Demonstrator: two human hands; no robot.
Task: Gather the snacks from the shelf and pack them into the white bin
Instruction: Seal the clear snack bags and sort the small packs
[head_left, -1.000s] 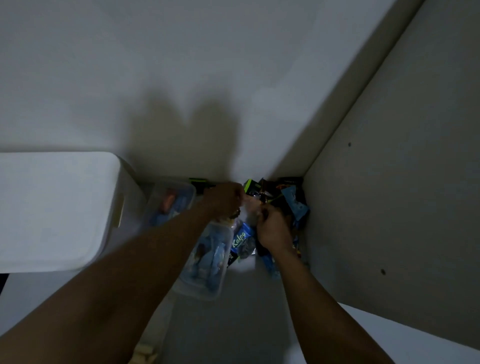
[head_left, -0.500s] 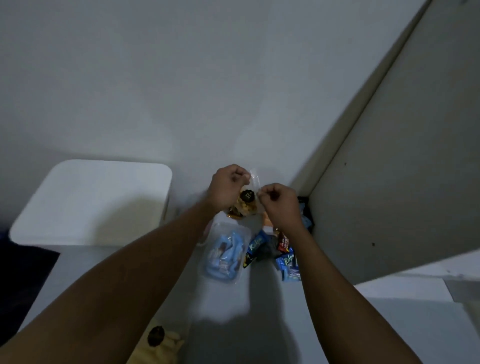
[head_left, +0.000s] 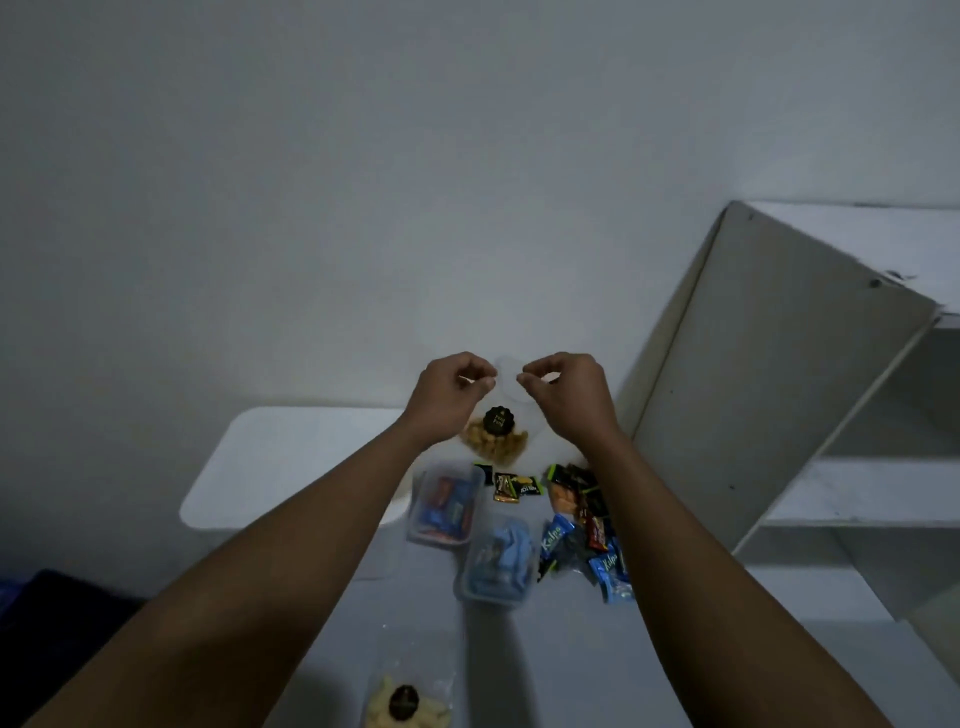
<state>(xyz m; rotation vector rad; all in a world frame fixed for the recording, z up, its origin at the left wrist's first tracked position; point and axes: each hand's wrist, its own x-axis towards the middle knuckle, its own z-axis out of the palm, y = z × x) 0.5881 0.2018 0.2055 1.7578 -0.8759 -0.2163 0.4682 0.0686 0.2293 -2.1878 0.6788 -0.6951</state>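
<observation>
My left hand (head_left: 449, 397) and my right hand (head_left: 563, 397) each pinch a top corner of a clear snack bag (head_left: 496, 434) with brown pieces and a round black label; it hangs in the air between them. Below it on the white surface lie two clear plastic tubs: one with red and blue packets (head_left: 444, 506), one with pale blue packets (head_left: 498, 564). Several loose small wrappers (head_left: 582, 525), blue, black and red, lie to their right. The white bin (head_left: 291, 462) stands behind my left forearm, partly hidden.
A white shelf unit (head_left: 789, 395) with open compartments stands at the right. Another clear bag of pale snacks (head_left: 405, 704) lies at the bottom edge, near me. Something dark (head_left: 57, 623) sits at the lower left. A plain wall fills the background.
Both hands have lifted the clear snack bag up from the pile and hold it higher. The view has pulled back, so the shelf unit and the near bag now show.
</observation>
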